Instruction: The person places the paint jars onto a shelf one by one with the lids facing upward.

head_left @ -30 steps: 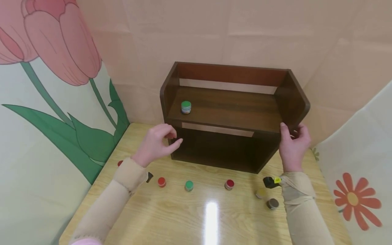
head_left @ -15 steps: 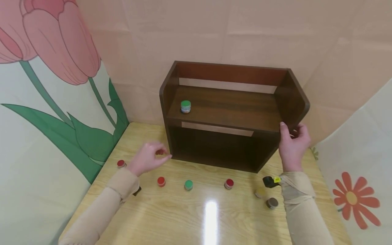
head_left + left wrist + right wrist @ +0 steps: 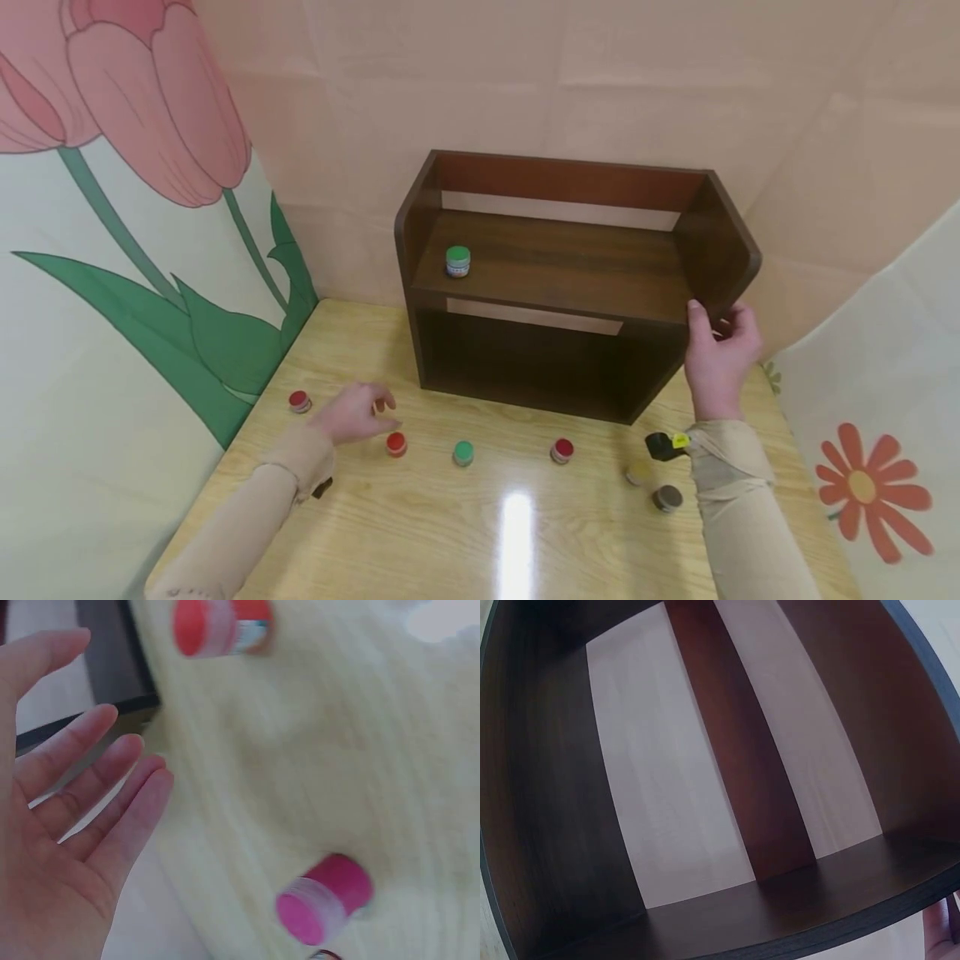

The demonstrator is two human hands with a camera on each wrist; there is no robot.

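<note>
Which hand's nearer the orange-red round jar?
Left hand: close beside the orange-red round jar, not touching. Right hand: well to the jar's right, holding the dark brown wooden shelf.

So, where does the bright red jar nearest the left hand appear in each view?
Head: bright red jar low, left of centre, beside the left hand.
Left wrist: bright red jar at the top edge, cut off.
Right wrist: not in it.
Landmark in all three: dark brown shelf.
</note>
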